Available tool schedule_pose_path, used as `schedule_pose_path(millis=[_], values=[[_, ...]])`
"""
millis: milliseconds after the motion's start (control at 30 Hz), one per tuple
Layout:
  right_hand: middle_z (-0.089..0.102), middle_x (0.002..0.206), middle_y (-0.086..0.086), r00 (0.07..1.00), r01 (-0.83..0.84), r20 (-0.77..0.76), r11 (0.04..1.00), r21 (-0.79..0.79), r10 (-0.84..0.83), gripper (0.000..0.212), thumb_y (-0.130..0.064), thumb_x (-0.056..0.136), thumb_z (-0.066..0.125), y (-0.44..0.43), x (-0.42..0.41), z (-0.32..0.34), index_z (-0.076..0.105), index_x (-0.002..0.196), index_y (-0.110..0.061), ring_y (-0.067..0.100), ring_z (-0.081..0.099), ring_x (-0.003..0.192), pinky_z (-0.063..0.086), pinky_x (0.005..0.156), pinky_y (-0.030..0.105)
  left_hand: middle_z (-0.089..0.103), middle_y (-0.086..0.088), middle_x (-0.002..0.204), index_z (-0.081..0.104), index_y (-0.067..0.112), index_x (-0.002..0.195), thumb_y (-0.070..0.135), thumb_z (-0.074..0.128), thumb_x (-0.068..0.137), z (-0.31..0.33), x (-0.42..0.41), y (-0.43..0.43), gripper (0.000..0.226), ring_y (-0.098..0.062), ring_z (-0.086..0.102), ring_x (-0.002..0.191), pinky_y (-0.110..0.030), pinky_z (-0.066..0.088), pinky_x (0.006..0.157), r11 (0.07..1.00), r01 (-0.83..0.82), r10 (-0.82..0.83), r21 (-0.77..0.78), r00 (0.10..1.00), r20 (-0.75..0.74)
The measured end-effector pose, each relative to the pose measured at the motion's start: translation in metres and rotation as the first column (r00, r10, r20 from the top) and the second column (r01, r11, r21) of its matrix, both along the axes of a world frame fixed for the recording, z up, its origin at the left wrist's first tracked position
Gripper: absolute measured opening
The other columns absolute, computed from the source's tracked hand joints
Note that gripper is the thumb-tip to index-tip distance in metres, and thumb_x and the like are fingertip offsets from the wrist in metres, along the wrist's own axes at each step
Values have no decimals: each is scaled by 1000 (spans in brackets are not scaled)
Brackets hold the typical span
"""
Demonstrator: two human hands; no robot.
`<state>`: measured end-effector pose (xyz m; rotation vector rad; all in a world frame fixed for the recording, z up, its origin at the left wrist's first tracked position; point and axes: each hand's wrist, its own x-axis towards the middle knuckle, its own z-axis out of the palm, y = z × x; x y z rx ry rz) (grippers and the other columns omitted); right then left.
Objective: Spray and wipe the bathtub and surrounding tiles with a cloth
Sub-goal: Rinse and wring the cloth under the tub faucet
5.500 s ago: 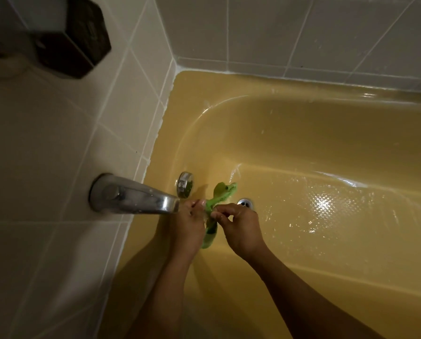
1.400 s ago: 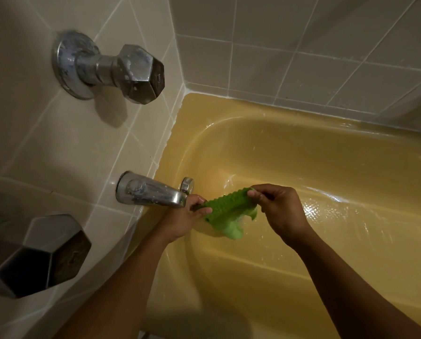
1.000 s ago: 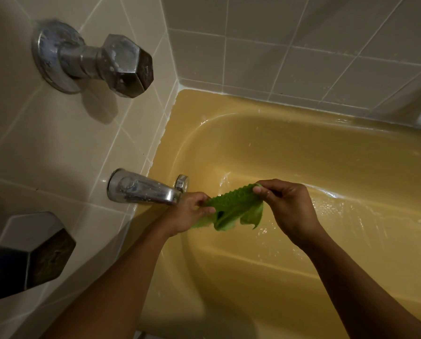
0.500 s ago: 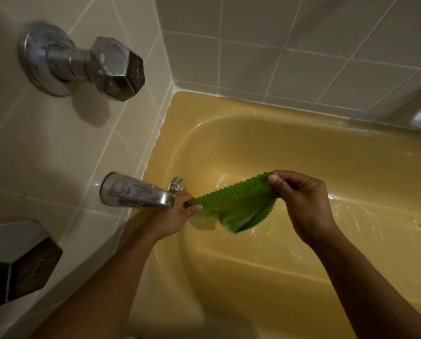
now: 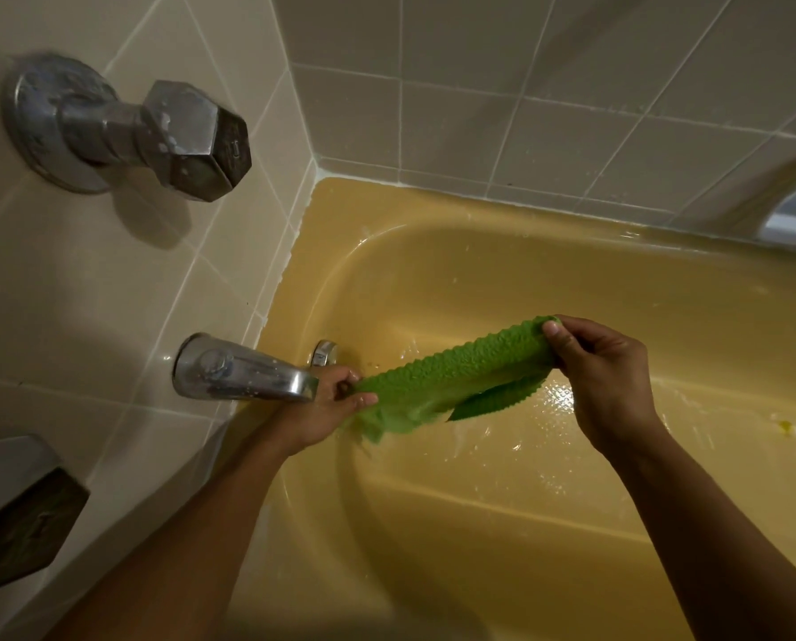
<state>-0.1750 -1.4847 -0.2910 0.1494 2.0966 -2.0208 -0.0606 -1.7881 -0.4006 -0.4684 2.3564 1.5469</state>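
The left wall [image 5: 86, 279], glossy cream tile with white grout, carries an upper tap handle [image 5: 192, 141], a lower tap handle [image 5: 21, 520] at the frame's lower left, and a chrome spout [image 5: 243, 374] at mid-height. The back wall [image 5: 525, 85], grey tile, spans the top. The light is dim and warm.

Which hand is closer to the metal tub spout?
Left. The left hand is beside the tip of the tub spout, pinching one end of the green cloth; the right hand pinches the other end, farther out over the bathtub.
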Motion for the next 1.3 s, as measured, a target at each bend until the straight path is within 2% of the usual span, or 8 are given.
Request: schedule_pose_path(millis=[67, 333, 500, 700, 933, 1067, 1200, 1300], values=[[78, 99, 5, 1000, 16, 1, 1000, -14, -16, 26, -44, 68, 76, 4, -4, 1, 82, 90, -32, 30, 70, 104, 55, 98, 50, 57, 7, 90, 64, 21, 100, 27, 78, 89, -6, 2, 0, 19, 3, 54, 79, -13, 44, 70, 1000, 0, 0, -22, 1000, 10], [78, 97, 5, 999, 34, -9, 999, -5, -34, 15, -17, 89, 71, 8, -6, -3, 82, 88, -29, 26, 71, 99, 57, 94, 45, 56, 9, 79, 52, 33, 78, 54, 73, 87, -19, 8, -5, 31, -6, 55, 70, -34, 49, 68, 976, 83, -91, -200, 995, -33], [78, 93, 1, 995, 96, 7, 994, -51, -96, 26, -47, 64, 76, 17, -10, 2, 82, 85, -34, 20, 71, 97, 56, 95, 40, 64, 18, 92, 60, 45, 93, 67, 66, 83, -19, 13, -8, 24, -7, 66, 86, -36, 57, 76, 979, 108, -110, -175, 994, -1], [78, 91, 0, 989, 145, 10, 987, -64, -144, 22, -40, 68, 77, 29, -15, 3, 82, 85, -27, 20, 70, 97, 56, 95, 38, 58, 9, 78, 55, 40, 83, 93, 53, 69, -17, 10, -5, 55, -15, 62, 73, -34, 51, 71, 976, 58, -52, -208, 998, 36], [78, 89, -3, 982, 190, 4, 980, -51, -190, 14, -30, 77, 73, 43, -22, 7, 81, 88, -26, 13, 71, 92, 56, 87, 30, 43, 7, 71, 51, 22, 76, 21, 77, 90, 2, -1, 7, 30, 3, 48, 58, -13, 38, 54, 992, -36, 35, -122, 999, -17], [77, 87, -4, 984, 177, -13, 984, -28, -177, 12, -21, 87, 72, 49, -25, 5, 81, 86, -28, 15, 70, 92, 58, 87, 31, 42, 5, 66, 54, 13, 71, 24, 79, 89, -2, -5, 2, 32, -2, 40, 56, -16, 34, 51, 992, -22, 23, -128, 1000, 8], [77, 88, -3, 987, 161, -7, 987, -27, -161, 10, -28, 80, 73, 50, -26, 6, 81, 86, -28, 17, 71, 91, 58, 92, 37, 50, 2, 73, 59, 3, 84, 27, 81, 87, -4, 0, -1, 33, -6, 46, 63, -19, 37, 55, 995, -76, 72, 59, 995, 73], [77, 85, -5, 987, 159, -8, 986, -56, -160, 11, -31, 76, 74, 51, -28, 9, 82, 83, -29, 15, 70, 89, 58, 89, 33, 54, 2, 79, 60, 4, 91, 11, 75, 90, -8, 2, -2, 17, -6, 50, 70, -11, 40, 57, 988, -133, 125, 83, 987, 101]])
